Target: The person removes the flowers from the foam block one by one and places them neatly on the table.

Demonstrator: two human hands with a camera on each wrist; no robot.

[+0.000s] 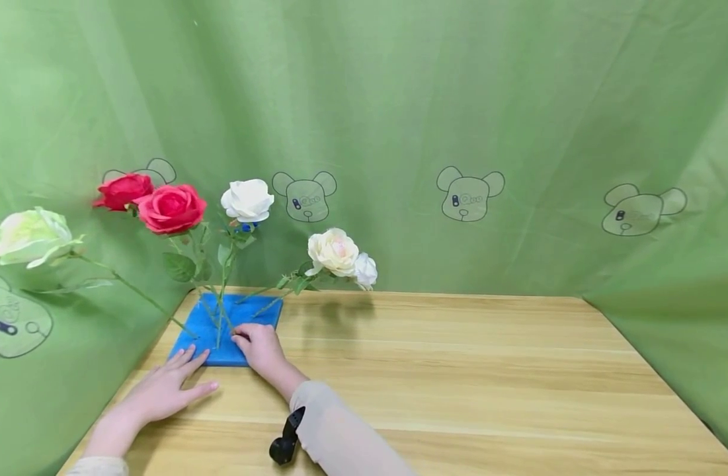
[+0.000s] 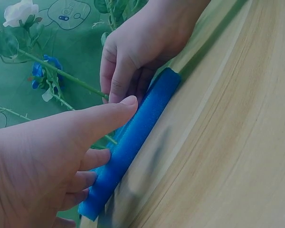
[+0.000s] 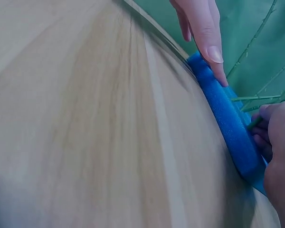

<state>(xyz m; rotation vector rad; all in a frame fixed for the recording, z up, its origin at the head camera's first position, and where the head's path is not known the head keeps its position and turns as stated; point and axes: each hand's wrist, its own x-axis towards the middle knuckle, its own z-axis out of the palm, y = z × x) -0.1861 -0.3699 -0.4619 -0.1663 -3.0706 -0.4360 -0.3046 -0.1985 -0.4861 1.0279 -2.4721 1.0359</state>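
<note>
Pale sleeves (image 1: 348,430), two of them, lie nearest, and one black wrist device (image 1: 286,437) sits by the right cuff. Just past them, the left grip (image 1: 161,393) is flat and spread, holding nothing, its fingertips on the board's near-left edge. Beside it, the right grip (image 1: 258,344) pinches one green stem (image 2: 80,82) between thumb and fingers, low down, just above the blue foam board (image 1: 227,357); which bloom it carries, I cannot tell. That stem should be light, thin and springy, best held low, as now, since a high hold could bend it and petals would crush. The foam looks soft and light.

Under both grips spreads one wood-grain tabletop (image 1: 488,377). Beyond the right grip stand seven visible blooms: one greenish-white rose (image 1: 33,237) far to its left, two red roses (image 1: 172,209) less so, one white rose (image 1: 247,200) almost straight beyond, one blue bloom (image 2: 38,75) partly hidden below that, and, off to its right, one cream rose (image 1: 332,251) and one smaller white bloom (image 1: 365,270). Farthest hangs green curtain (image 1: 387,99) with five bear-head prints (image 1: 471,195).
</note>
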